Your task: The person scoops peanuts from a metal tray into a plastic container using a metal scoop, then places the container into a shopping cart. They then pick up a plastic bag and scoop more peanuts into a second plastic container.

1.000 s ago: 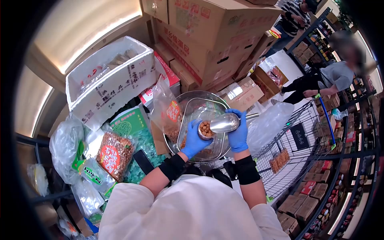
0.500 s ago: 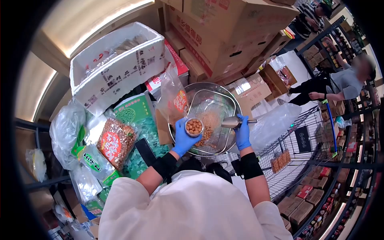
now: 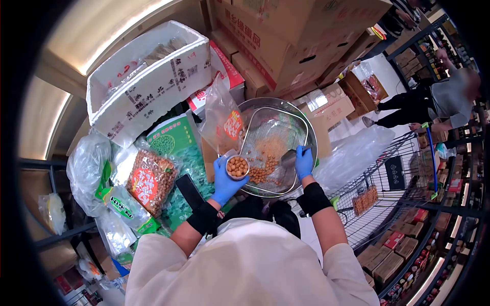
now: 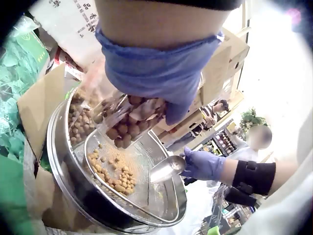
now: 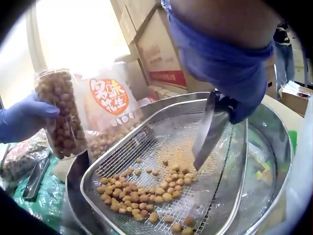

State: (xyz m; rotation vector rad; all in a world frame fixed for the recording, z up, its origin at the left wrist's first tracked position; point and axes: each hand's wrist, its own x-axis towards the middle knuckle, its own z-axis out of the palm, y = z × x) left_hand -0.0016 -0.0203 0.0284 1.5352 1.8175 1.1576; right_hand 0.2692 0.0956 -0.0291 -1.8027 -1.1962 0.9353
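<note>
My gloved left hand [image 3: 224,186] grips a clear jar [image 5: 61,112] filled with round brown coated peanuts, its open mouth facing up in the head view. My right hand [image 3: 304,164], also gloved in blue, holds a metal scoop [image 5: 211,132] by its handle. The scoop's blade points down over a wire mesh basket [image 5: 238,188], at the right of the loose peanuts [image 5: 142,193] there. That basket sits inside a wide steel bowl [image 5: 279,137]. Beside the jar, a printed clear bag [image 5: 108,95] of peanuts leans at the bowl's left side.
A white foam box [image 3: 148,97] and a full peanut bag [image 3: 148,181] lie to the left, with a dark phone [image 3: 190,192] on green packaging. Cardboard boxes [image 3: 286,56] are stacked behind. A wire shopping cart [image 3: 377,188] stands right; a person [image 3: 439,99] is beyond it.
The scoop has moved away from the jar's mouth, rightward and down over the basket. My left hand has carried the jar left, and its mouth now shows full of peanuts.
</note>
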